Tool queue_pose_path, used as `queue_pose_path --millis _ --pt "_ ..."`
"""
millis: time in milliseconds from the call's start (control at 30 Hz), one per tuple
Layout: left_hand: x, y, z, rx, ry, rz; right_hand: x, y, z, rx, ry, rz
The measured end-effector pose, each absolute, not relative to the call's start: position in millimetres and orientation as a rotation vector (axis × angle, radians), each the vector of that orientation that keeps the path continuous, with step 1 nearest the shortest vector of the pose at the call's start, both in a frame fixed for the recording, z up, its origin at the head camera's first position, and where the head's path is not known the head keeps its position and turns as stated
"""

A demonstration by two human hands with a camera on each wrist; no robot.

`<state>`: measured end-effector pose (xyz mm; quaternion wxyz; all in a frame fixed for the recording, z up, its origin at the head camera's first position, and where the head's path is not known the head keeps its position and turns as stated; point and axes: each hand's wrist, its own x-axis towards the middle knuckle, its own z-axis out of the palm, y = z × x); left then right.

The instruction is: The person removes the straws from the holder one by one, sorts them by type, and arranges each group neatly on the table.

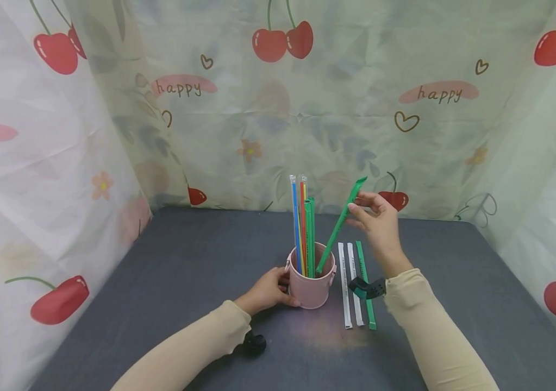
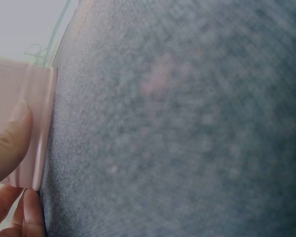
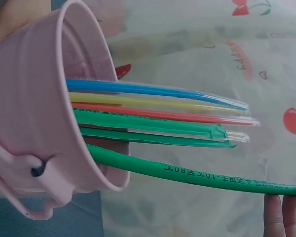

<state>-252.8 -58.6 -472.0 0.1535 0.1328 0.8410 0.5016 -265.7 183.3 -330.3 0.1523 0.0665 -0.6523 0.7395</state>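
Note:
A pink bucket (image 1: 309, 293) with side handles stands on the dark table. My left hand (image 1: 267, 290) grips its lower left side; in the left wrist view, the thumb lies along the bucket's wall (image 2: 39, 89) and fingers touch near its base. Inside lean wrapped straws: a blue straw (image 3: 148, 90), a yellow straw (image 3: 148, 100), a red straw (image 3: 187, 116) and green straws (image 3: 163, 123). My right hand (image 1: 378, 225) pinches the upper part of another green wrapped straw (image 1: 341, 220). That straw is tilted right, its lower end within the bucket's mouth.
Right of the bucket, two white wrapped straws (image 1: 344, 282) and a green wrapped straw (image 1: 369, 309) lie side by side on the table (image 1: 199, 260). Part of them sits under the right wrist's black strap (image 1: 375, 288). Printed cloth (image 1: 346, 98) hangs behind and along both sides.

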Motion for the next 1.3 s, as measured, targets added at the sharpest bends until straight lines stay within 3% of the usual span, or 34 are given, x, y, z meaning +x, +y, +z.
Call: queue_pose_path --millis 1300 --pt "-255 -60 -474 0.389 2.394 1.448 -259 221 -313 0.175 -1.569 2.242"
